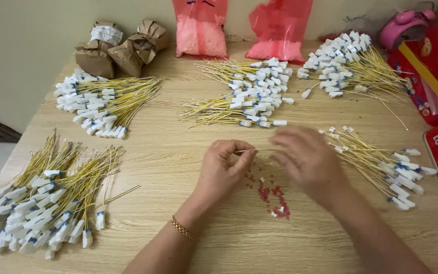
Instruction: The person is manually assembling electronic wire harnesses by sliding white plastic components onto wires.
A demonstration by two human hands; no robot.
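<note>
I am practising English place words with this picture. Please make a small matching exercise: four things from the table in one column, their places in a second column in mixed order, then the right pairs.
Things:
1. small red beads
2. brown paper parcels
3. pink plastic bags
4. left hand

Places:
A. far left corner of the table
B. far edge, middle, against the wall
C. between the two hands, on the bare wood
D. pinching a thin yellow wire

Pairs: 1-C, 2-A, 3-B, 4-D
</note>
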